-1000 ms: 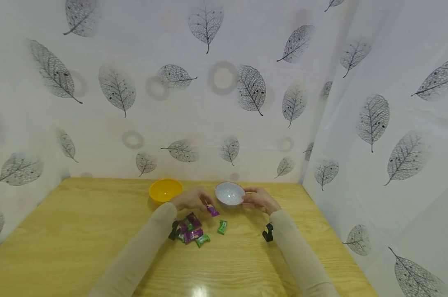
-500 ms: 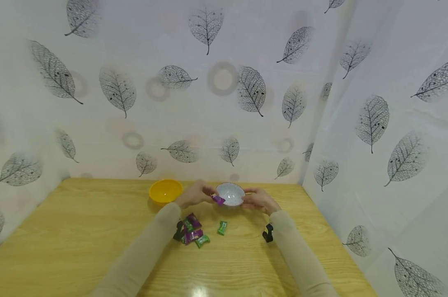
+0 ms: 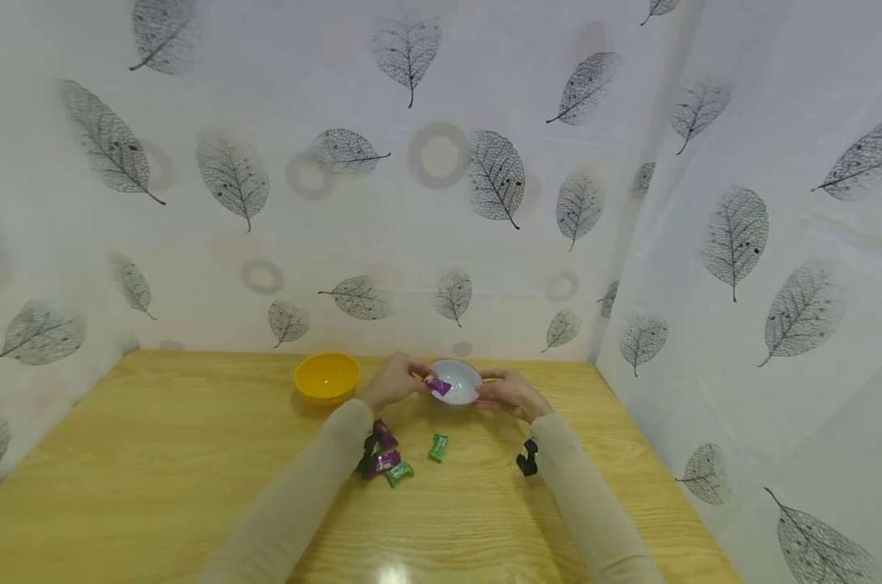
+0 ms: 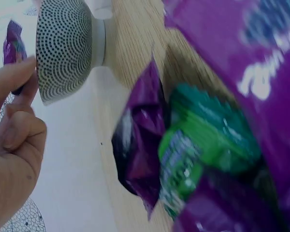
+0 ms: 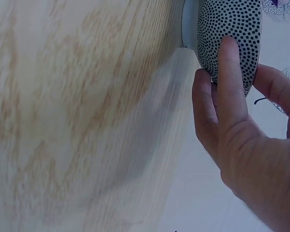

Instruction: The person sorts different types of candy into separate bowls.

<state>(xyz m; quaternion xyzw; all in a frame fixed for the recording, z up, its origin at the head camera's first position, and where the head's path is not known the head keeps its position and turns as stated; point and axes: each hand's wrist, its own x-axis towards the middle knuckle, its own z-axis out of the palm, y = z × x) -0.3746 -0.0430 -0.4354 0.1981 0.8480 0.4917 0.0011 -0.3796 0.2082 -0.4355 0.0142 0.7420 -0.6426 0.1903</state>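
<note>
My left hand [image 3: 397, 381] pinches a purple-wrapped candy [image 3: 439, 387] over the near left side of a small pale bowl [image 3: 461, 375]. In the left wrist view that candy [image 4: 13, 44] shows past the rim of the bowl [image 4: 63, 50], whose outside is dark-dotted. My right hand [image 3: 512, 394] grips the bowl's right side. The right wrist view has the fingers of this hand [image 5: 251, 140] on the outer wall and the thumb at the rim. Wrapped candies, purple [image 3: 386, 461] and green [image 3: 400, 474], lie in a pile near my left forearm, which partly hides them.
A yellow bowl [image 3: 327, 376] stands left of my left hand. One green candy [image 3: 437, 448] lies apart, in front of the pale bowl. Everything is on a wooden table [image 3: 192, 454], with a leaf-patterned curtain [image 3: 441, 243] behind and to the right.
My left hand has moved right and away from me, carrying the purple candy from in front of the pale bowl to over it. My right hand has stayed on the bowl.
</note>
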